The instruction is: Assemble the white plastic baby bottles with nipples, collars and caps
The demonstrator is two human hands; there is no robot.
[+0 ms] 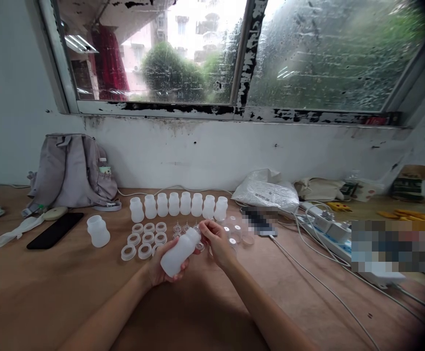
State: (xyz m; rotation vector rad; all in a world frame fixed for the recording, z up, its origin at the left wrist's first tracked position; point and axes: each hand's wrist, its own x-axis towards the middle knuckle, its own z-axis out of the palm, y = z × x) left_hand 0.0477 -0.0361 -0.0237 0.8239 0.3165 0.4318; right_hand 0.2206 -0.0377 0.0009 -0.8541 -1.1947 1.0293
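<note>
My left hand (161, 263) is wrapped around a frosted white baby bottle (178, 253), tilted with its mouth up and to the right. At that mouth, the fingers of my right hand (216, 241) are pinched together; what they hold is too small and hidden to make out. Just behind the bottle are several clear bottle nipples (177, 228). White collar rings (147, 237) lie in rows to the left of my hands. Clear domed caps (237, 231) are grouped right of my right hand, which partly covers some of them.
Several matching bottles (174, 204) stand in a row at the back, and one more bottle (98, 232) is off to the left. A black phone (55, 230) and a grey backpack (68, 170) lie farther left. On the right are a plastic bag (267, 192), a charging phone (267, 228) and power strips (322, 234) with cables.
</note>
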